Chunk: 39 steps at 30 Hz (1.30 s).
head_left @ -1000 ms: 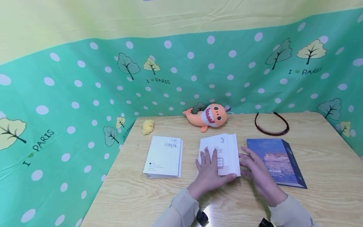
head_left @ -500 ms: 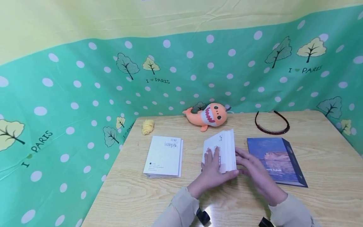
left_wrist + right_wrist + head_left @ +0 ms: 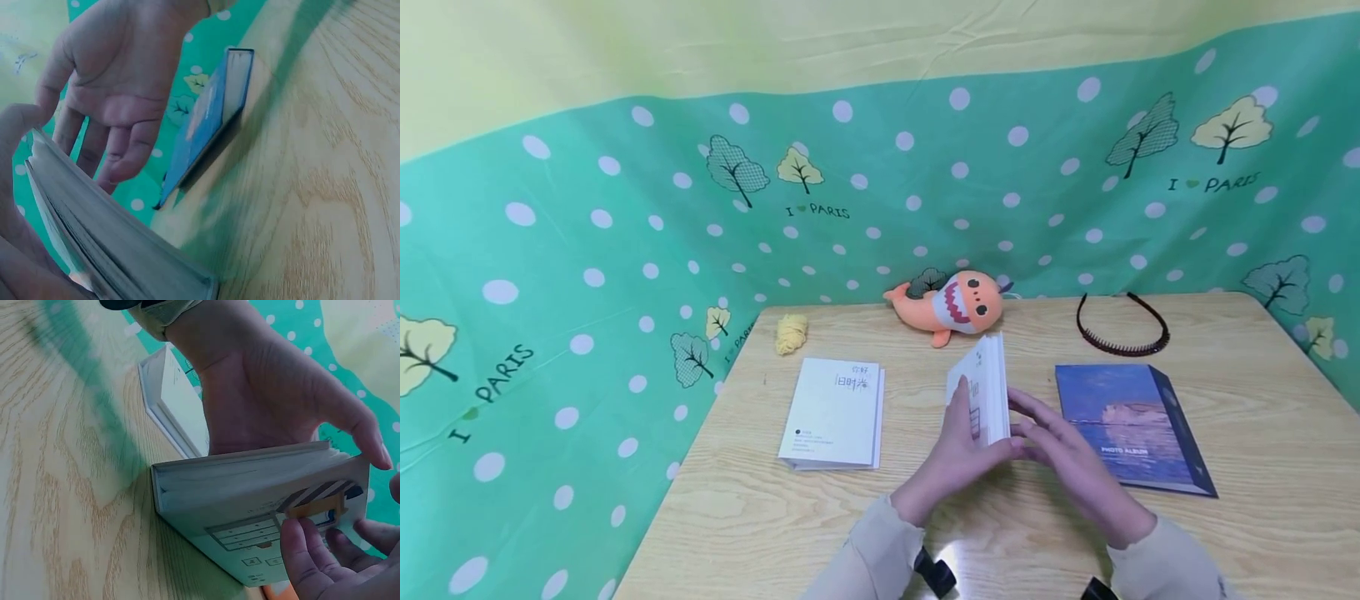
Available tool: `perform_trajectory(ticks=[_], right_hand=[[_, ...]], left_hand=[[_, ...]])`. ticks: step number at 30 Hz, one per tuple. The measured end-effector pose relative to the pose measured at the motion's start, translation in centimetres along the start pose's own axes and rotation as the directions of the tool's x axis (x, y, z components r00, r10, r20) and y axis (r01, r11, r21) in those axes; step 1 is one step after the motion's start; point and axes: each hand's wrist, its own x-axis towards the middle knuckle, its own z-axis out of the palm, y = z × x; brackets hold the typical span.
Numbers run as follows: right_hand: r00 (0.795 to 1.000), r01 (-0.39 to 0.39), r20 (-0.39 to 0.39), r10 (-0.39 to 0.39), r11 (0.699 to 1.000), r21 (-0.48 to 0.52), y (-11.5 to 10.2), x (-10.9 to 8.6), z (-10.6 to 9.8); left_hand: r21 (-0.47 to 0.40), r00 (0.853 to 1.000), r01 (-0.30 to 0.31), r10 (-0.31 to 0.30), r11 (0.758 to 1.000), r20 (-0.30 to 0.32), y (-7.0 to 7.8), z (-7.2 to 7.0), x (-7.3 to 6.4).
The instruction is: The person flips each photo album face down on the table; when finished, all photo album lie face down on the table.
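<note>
– Three albums in view, then. From the left?

– First, white album [image 3: 831, 412], lying flat. Next, left hand [image 3: 953, 460], with fingers on the cover of the middle album [image 3: 995, 379] and thumb along its edge: holding it, by the look of that pinch.

– And just changed?

– Tipped up, much steeper than a second ago. Probably meaning real handling by now, more than a palm laid on a cover.

– Where, relative to the hands?

– Between both: against the left one, just in front of the right hand [image 3: 1071, 465].

– Any grip from that side?

– None visible; relaxed, with fingertips behind the album, touching or not impossible to tell. Farther right, blue album [image 3: 1123, 425], flat and well within reach.
</note>
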Motion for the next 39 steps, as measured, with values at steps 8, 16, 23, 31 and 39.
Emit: perform_trajectory(ticks=[8, 16, 23, 31, 39], right_hand=[[1.0, -0.02, 0.017, 0.02, 0.999, -0.033, 0.4, 0.2, 0.1], [0.993, -0.116, 0.002, 0.116, 0.989, -0.091, 1.0, 0.3, 0.2], [0.983, -0.181, 0.015, 0.185, 0.974, -0.138, 1.7, 0.0, -0.2], [0.979, -0.2, 0.004, 0.202, 0.971, -0.133, 2.0, -0.1, -0.6], [0.971, -0.237, 0.006, 0.239, 0.964, -0.117, 2.0, -0.3, -0.8]], left_hand=[[-0.155, 0.999, 0.006, 0.0, 0.988, 0.042, 0.2, -0.7, 0.0], [-0.161, 0.997, 0.054, -0.045, 0.986, 0.062, 0.2, -1.4, -0.2], [-0.259, 0.998, 0.035, -0.019, 0.965, 0.066, 0.1, -1.7, -0.3], [-0.359, 0.993, 0.023, 0.019, 0.933, 0.113, 0.2, -1.9, -0.4], [-0.491, 0.994, 0.043, 0.013, 0.87, 0.111, -0.2, -2.2, -0.7]])
